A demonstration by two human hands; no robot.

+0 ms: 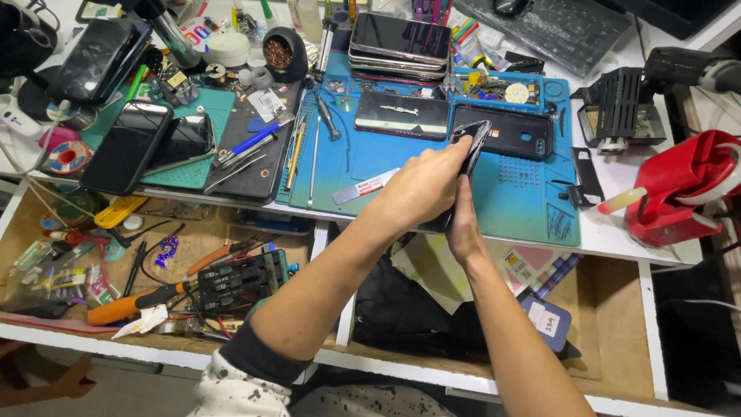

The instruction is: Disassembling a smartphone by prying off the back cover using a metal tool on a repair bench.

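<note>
Both my hands hold one black smartphone (472, 147) on edge, tilted above the blue work mat (525, 201). My left hand (421, 185) wraps its upper part from the left, fingers near the top corner. Pressed against the phone's lower end from below is my right hand (465, 224), mostly hidden behind the left one. On the mat just beyond lie a black phone back with camera holes (513, 133) and a dark phone panel (401, 114).
A stack of phones (400, 45) sits at the mat's far edge. Tweezers and screwdrivers (297, 150) lie left of it, more phones (127, 147) further left. A red tape dispenser (683, 189) stands at right. An open drawer (193, 255) below holds tools.
</note>
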